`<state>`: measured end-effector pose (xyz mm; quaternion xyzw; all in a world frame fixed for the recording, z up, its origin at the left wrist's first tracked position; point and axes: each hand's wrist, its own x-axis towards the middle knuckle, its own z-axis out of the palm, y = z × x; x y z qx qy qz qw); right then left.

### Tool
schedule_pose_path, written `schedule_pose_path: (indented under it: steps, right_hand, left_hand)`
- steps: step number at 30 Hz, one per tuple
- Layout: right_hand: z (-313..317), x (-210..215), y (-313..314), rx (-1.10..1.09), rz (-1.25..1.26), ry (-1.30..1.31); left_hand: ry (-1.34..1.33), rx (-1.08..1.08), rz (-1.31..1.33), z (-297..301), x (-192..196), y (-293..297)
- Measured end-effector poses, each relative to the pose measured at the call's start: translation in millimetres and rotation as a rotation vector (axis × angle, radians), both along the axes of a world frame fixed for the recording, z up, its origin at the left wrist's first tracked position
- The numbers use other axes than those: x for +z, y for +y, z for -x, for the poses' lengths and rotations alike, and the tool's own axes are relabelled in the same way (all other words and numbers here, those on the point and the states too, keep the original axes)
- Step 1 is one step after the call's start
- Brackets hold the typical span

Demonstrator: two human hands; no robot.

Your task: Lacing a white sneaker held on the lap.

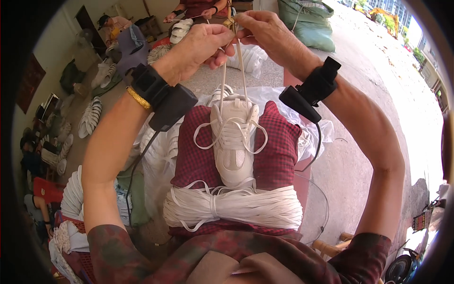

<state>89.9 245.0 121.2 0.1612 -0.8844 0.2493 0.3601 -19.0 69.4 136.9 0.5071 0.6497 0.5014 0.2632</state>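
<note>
A white sneaker (233, 142) rests between my thighs, toe toward me, on red-and-black checked cloth (198, 146). A white shoelace (241, 71) runs from its upper eyelets up to my hands in two taut strands, while loops of lace hang at both sides of the shoe. High above the shoe, my left hand (208, 45) pinches the lace with its fingers closed. Close beside it, my right hand (265, 35) also pinches the lace ends, thumb and fingers together. Across my lap lies a tied bundle of white laces (231, 207).
Clear plastic with white shoes (161, 146) lies left of my legs. Stacked white shoes (90, 117) stand on the floor further left. A red basket (80, 251) is at lower left, green sacks (309, 26) at the back. A co-worker's hands (208, 13) hold a lace ahead.
</note>
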Motion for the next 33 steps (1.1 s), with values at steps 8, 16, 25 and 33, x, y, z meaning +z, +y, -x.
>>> schedule_pose_path:
  steps: [8,16,25,33]
  right_hand:
    - [-21.8,108.8,-39.0,0.147,0.401,-0.055]
    - [-39.3,55.7,-56.0,-0.190,0.211,0.330]
    - [-62.2,-32.0,-85.0,-0.159,-0.732,-0.226]
    - [-133.6,-102.7,-12.0,-0.325,-0.107,-0.256]
  left_hand:
    - [-0.106,-0.171,-0.363,25.0,60.7,24.9]
    - [-0.279,-0.091,-0.250,-6.4,56.0,-1.8]
    - [-0.228,-0.072,-0.316,-20.2,40.7,-29.2]
    - [-0.642,0.516,-0.275,52.6,-117.1,-152.7]
